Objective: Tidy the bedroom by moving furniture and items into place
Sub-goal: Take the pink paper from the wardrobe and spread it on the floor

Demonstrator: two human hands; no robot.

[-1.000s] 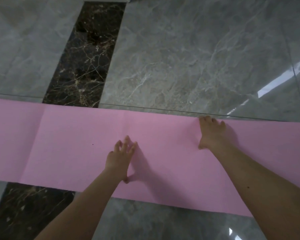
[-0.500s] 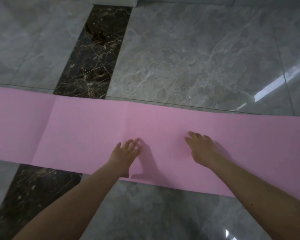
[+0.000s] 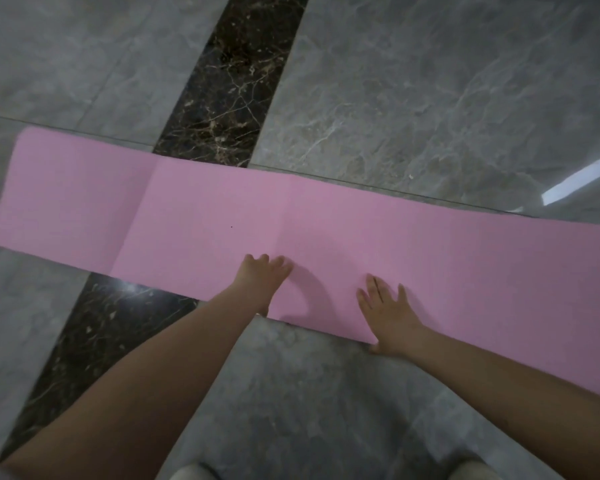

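A long pink mat (image 3: 205, 216) lies flat across the marble floor, with fold creases along it; its rounded left end is in view and its right end runs out of frame. My left hand (image 3: 260, 278) rests palm down near the mat's near edge, fingers slightly curled. My right hand (image 3: 388, 313) lies flat on the mat with fingers spread, its heel and thumb at the near edge. Neither hand holds anything.
The floor is glossy grey marble (image 3: 413, 98) with a dark brown veined strip (image 3: 232, 81) running diagonally under the mat. A bright window reflection (image 3: 582, 181) shows at the right. Pale knees (image 3: 194, 472) appear at the bottom edge.
Both hands slid back toward the mat's near edge; the right hand came from the far edge. The view pulled back and right, bringing the mat's left end into sight.
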